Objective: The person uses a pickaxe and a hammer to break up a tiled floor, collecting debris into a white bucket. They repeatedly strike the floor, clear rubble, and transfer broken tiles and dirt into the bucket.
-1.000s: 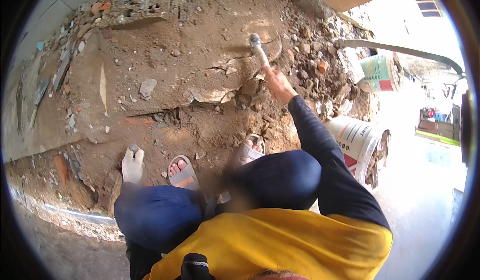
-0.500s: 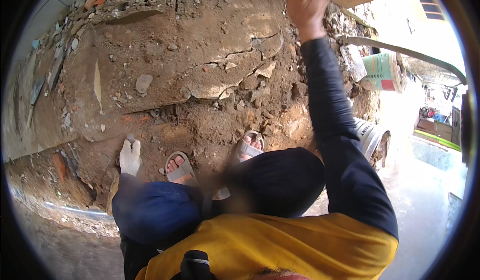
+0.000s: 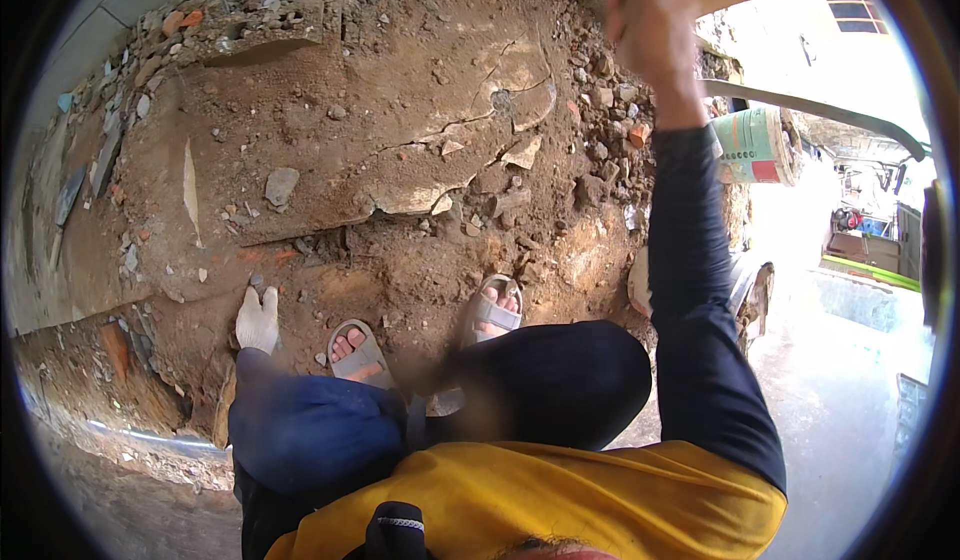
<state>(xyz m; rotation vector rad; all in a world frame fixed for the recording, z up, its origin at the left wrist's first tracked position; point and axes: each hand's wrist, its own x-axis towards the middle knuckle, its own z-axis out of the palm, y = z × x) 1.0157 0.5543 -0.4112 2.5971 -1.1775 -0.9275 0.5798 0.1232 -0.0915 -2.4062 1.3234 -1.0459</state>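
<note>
Raised since a second ago, the bare right hand [image 3: 655,30] blurs at the head view's top edge, too smeared to tell whether it grips the metal-headed hammer seen earlier. Below it to the left lies a cracked, dirt-crusted brown slab [image 3: 400,110] with a pale, jagged edge. The cream-gloved left hand [image 3: 258,325], grip unclear, has its fingertips at a grey lump [image 3: 257,281] on gritty brown soil [image 3: 420,278].

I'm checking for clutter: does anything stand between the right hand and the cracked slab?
Nothing visible blocks the space between the right hand and the cracked slab. Loose rubble lies beside the slab's right edge, but the hand appears raised above it. The green bucket is farther right, out of the way.
</note>
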